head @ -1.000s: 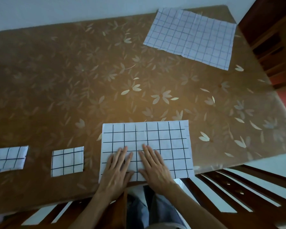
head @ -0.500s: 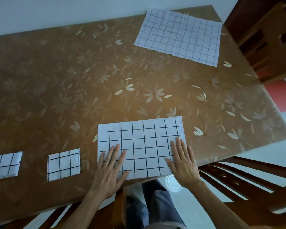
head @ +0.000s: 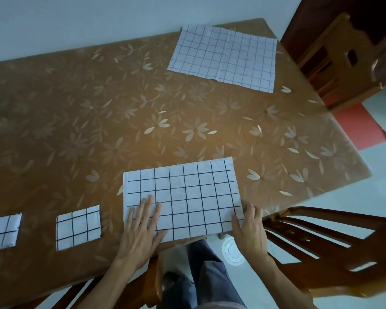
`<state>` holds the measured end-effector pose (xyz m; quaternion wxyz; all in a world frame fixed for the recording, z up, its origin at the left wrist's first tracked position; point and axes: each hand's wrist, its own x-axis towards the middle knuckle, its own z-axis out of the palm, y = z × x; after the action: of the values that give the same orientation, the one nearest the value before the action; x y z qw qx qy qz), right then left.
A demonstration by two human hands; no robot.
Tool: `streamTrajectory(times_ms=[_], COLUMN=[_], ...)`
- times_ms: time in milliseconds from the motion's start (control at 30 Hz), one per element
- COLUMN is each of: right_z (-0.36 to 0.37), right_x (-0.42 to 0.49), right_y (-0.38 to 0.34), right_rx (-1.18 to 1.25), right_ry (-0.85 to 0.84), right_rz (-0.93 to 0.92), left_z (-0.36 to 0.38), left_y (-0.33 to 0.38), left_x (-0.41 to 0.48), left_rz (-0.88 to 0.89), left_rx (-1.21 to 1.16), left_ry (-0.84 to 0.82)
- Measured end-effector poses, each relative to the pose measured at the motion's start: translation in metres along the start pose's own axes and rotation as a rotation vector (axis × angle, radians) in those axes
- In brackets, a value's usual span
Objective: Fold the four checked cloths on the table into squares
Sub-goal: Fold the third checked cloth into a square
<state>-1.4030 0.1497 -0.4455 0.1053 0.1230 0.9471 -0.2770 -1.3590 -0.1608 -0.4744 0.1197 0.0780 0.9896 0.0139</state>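
1. Since a second ago both hands have slid apart from the middle of the half-folded cloth point(head: 183, 197): the left hand point(head: 140, 230) is now flat at its near left corner, and the right hand point(head: 250, 228) has gone out to the near right corner.
2. Left hand: fingers spread wide, palm down, pressing on the cloth, not gripping anything.
3. Right hand: fingers curled around the cloth's right edge, thumb on top. Looks like it's pinching that edge, though the fingertips are tucked out of sight.
4. That cloth is a wide rectangle with bold black checks, lying at the near edge of the brown flowered surface point(head: 98, 134), right in front of the person.
5. Left of it, well apart, sits a small folded square point(head: 78, 227), and further left another folded one point(head: 2, 233), cut off by the frame.
6. Way off at the far right corner lies the unfolded cloth point(head: 223, 56), thinner blue lines, fully flat.
7. Wooden chair point(head: 321, 246) sits just right of the person, by the near edge.
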Motion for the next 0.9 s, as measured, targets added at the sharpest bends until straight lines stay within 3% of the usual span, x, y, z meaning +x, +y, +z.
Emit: streamTrajectory(times_ms=[200, 300, 400, 500, 600, 700, 900], right_z=[-0.022, -0.026, -0.03, -0.045, -0.053, -0.056, -0.046], right_x=[-0.004, -0.005, -0.007, -0.018, -0.027, -0.04, -0.073], right_y=[-0.012, -0.007, -0.001, -0.01, -0.021, -0.04, -0.084], right_rx=[0.284, 0.313, 0.505, 0.614, 0.694, 0.658, 0.806], right_ry=[-0.169, -0.251, -0.277, -0.291, -0.35, -0.41, -0.204], right_rz=[0.41, 0.508, 0.568, 0.546, 0.511, 0.382, 0.2], left_z=[-0.008, -0.012, -0.022, -0.042, -0.063, -0.083, -0.102], left_y=[0.016, 0.024, 0.032, 0.044, 0.054, 0.068, 0.075], left_x=[0.004, 0.006, 0.005, 0.0, -0.01, -0.02, -0.033], left_rz=[0.028, -0.008, -0.057, -0.04, 0.018, 0.123, 0.171], left_rx=[0.026, 0.003, -0.05, -0.22, -0.442, -0.514, -0.453], left_ry=[0.067, 0.023, -0.005, 0.065, -0.014, -0.053, 0.069])
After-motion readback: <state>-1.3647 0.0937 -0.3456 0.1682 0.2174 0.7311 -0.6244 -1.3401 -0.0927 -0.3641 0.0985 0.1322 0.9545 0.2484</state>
